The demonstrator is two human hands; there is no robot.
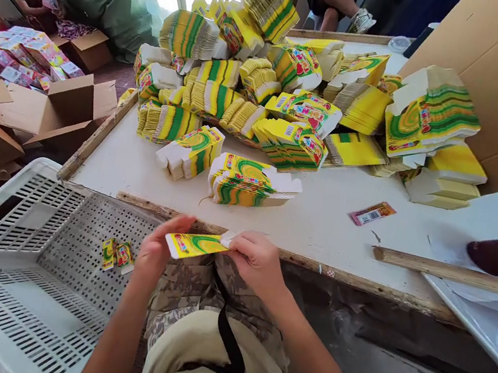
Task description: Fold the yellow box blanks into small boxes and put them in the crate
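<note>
A flat yellow and green printed carton (198, 244) with white flaps is held in front of my body, at the table's near edge. My right hand (255, 261) pinches its right end by the white flap. At the other end, my left hand (160, 247) has its fingers stretched out along the carton's edge, not closed around it; whether it touches the carton is hard to tell. On the table just beyond lie a stack of flattened cartons (245, 180) and a smaller bundle of cartons (193, 152).
A large pile of carton bundles (227, 89) covers the back of the white table (332, 233). At lower left, a white plastic crate (40, 304) holds small yellow cartons (115, 255). A pink packet (372, 213) and a wooden strip (455, 273) lie to the right. Other people sit beyond.
</note>
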